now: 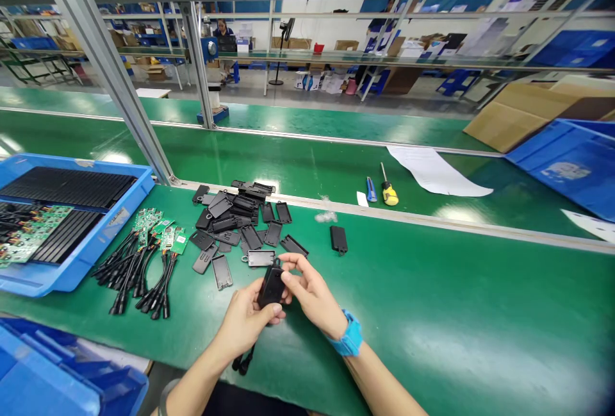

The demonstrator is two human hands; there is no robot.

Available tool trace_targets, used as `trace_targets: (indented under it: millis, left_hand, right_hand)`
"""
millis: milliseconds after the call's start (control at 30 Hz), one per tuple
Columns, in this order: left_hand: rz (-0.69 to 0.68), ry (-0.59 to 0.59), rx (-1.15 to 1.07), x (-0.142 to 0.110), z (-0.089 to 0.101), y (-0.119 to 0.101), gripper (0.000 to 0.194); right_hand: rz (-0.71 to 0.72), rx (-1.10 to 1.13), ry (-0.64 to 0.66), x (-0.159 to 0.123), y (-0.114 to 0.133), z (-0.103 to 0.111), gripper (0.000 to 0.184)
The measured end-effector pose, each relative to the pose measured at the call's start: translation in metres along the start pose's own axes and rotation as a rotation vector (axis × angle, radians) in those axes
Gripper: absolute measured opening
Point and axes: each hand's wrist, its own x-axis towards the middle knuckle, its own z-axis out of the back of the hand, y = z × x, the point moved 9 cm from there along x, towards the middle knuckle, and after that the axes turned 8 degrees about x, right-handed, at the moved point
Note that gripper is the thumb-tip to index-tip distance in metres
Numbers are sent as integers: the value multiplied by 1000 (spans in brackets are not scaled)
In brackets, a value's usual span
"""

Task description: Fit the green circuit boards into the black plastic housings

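Left hand (pixel 246 315) and right hand (pixel 313 291) hold a black case (pixel 272 286), seemingly cabled

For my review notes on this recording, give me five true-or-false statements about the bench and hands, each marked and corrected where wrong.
1. The left hand and the right hand are both on one black case. True.
2. The blue wristband is on the left wrist. False: it is on the right wrist.
3. The yellow screwdriver lies just right of the blue cutter. True.
4. Every green circuit board is inside the blue tray. False: several lie on the green bench beside it.
5. A lone case lies to the right of the pile of case parts. True.
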Motion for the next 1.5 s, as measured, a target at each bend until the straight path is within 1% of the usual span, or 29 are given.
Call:
trace_targets:
  millis: [67, 133, 267, 400, 500, 567, 600, 633, 667, 700, 733, 767, 800, 833, 867, 900, 933, 967, 1067, 1133, 1167, 1233, 1267, 1300, 1333, 1367, 1400, 1433, 1500]
  left_hand:
    - [-32, 2, 63, -2, -1, -5, 39]
    - [-52, -8, 130, -4, -1, -8, 44]
    - [-45, -15, 195, -7, -8, -8, 41]
    - [-68, -9, 187, -7, -20, -6, 32]
    - [-106, 9, 259, -9, -24, -13, 46]
    - [-122, 6, 384, -11, -16, -20, 62]
    - [-138, -22, 477, -12, -6, -24, 65]
    - [-158, -83, 589, -13, 10, -29, 61]
    - [-175, -182, 724, -15, 30, -35, 51]
    - [-168, -314, 891, -19, 54, -41, 38]
    - [-126, -464, 1070, -25, 81, -45, 29]
    - [-48, -616, 1231, -33, 108, -48, 26]
    - [54, -750, 1354, -42, 134, -50, 25]
    - [156, -845, 1432, -51, 156, -49, 24]
    - [239, -897, 1466, -59, 175, -47, 24]
    - [295, -916, 1466, -65, 189, -44, 24]
    - [329, -917, 1453, -69, 199, -42, 23]
    - [359, -911, 1444, -73, 206, -40, 22]
    - [429, -925, 1423, -81, 217, -40, 22]
    - [439, -998, 1429, -89, 220, -49, 28]
    - [418, -1051, 1443, -93, 219, -56, 32]
    - [325, -1162, 1482, -100, 211, -73, 37]
    - [250, -1201, 1491, -102, 203, -82, 39]
    - [156, -1206, 1479, -101, 192, -89, 39]
    - [49, -1164, 1437, -97, 178, -94, 39]
    - [-61, -1070, 1369, -89, 162, -98, 39]
    - [-165, -923, 1286, -76, 141, -98, 38]
    - [-255, -741, 1198, -61, 118, -97, 38]
    - [-362, -403, 1089, -32, 73, -89, 39]
  right_hand:
    - [-27, -6, 69, 1, -2, -6, 40]
    - [-38, -3, 96, 0, -2, -7, 44]
    - [-65, 19, 41, -8, -5, 2, 45]
    - [-82, 46, 22, -17, -10, 4, 38]
    - [-54, -19, -23, -17, -5, 9, 39]
    - [-49, -159, -84, -15, 1, 28, 46]
    - [-47, -261, -129, -15, 5, 47, 50]
    - [-49, -377, -184, -16, 8, 71, 54]
    - [-45, -502, -256, -18, 11, 101, 56]
    - [-41, -630, -326, -21, 13, 134, 57]
    - [-61, -744, -396, -24, 12, 169, 57]
    - [-96, -846, -452, -26, 8, 202, 54]
    - [-135, -941, -481, -28, 2, 230, 50]
    - [-135, -1039, -507, -29, -1, 250, 47]
    - [-101, -1137, -529, -30, 0, 260, 48]
    - [-54, -1209, -528, -31, 2, 261, 50]
    - [2, -1254, -522, -32, 6, 252, 54]
    - [55, -1270, -508, -33, 12, 237, 56]
    - [157, -1191, -463, -36, 32, 170, 56]
    - [202, -1081, -392, -34, 43, 122, 50]
    - [208, -1001, -325, -32, 44, 99, 47]
    - [175, -811, -158, -28, 38, 58, 39]
    - [141, -709, -68, -26, 31, 38, 37]
    - [99, -598, 15, -26, 23, 20, 36]
    - [52, -478, 82, -25, 15, 3, 37]
    - [10, -346, 126, -25, 7, -12, 39]
    - [-26, -203, 148, -25, 0, -25, 45]
    - [-51, -57, 143, -24, -6, -34, 51]
    - [-66, 184, 66, -22, -13, -40, 57]
